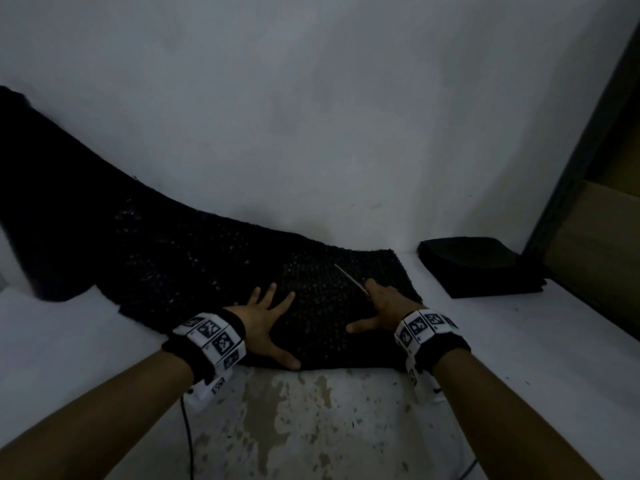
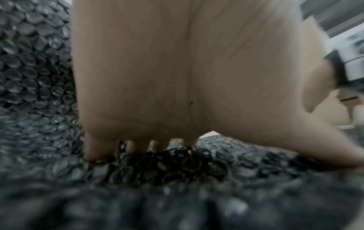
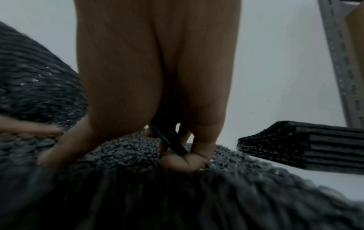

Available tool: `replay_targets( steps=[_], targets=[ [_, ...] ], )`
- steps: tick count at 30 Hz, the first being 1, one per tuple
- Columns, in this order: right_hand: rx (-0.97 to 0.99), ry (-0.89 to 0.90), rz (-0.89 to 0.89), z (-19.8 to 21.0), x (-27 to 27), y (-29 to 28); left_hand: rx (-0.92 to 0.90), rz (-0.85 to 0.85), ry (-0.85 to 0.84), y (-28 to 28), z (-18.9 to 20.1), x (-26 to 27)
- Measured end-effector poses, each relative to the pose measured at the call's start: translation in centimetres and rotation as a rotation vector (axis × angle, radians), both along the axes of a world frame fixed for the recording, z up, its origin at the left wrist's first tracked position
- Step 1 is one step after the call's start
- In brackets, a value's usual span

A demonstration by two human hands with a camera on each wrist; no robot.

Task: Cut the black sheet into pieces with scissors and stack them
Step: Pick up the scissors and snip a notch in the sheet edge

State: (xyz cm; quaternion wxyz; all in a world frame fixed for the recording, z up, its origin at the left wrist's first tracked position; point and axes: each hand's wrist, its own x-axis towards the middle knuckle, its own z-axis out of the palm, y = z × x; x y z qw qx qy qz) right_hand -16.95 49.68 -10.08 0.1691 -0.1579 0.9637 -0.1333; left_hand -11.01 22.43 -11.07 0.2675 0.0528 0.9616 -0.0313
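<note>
The black sheet (image 1: 194, 258), a bubble-textured length, lies across the white counter (image 1: 104, 341). Its left portion rises toward the wall; its right end lies flat near the counter's front edge. A stack of cut pieces (image 1: 485, 265) sits on the counter to the right, apart from the sheet.

The left hand (image 1: 266, 323) lies flat on the sheet with fingers straight and spread, pressing the material down. Its grip is wide and holds nothing. The right hand (image 1: 384, 306) rests on the sheet just beside the left, fingers curled round the handle of the scissors (image 1: 349, 278). The thumb extends to the left over the sheet. The blades point away from the person across the sheet; whether they stand apart or together cannot be told.

Step in hand, as judged: the sheet is being flattened and positioned for a further cut, with earlier pieces already stacked.

The next move calls for:
- parting the blades and starting them at the sheet's near edge;
- holding the sheet taut with the left hand, clear of the cut line;
- keeping the cut straight, so the piece matches the stack.
</note>
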Motion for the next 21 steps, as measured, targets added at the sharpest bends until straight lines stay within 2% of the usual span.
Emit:
replay_targets(
  steps=[5,12,15,18,21],
  targets=[
    [-0.021,0.021,0.000,0.0,0.5,0.0,-0.019,0.022,-0.047,0.4,0.6,0.4],
    [-0.089,0.374,-0.052,-0.5,2.0,0.6,-0.026,0.028,-0.026,1.3,1.8,0.5],
    [-0.114,0.355,0.014,-0.9,2.6,0.6,0.045,0.007,0.086,1.8,2.5,0.7],
    [-0.005,0.303,0.035,-1.9,2.9,1.1,0.108,-0.060,0.261,2.7,3.7,1.1],
    [0.051,0.240,0.014,-2.0,3.1,1.6,0.106,-0.097,0.228,2.9,4.2,1.7]
  ],
)
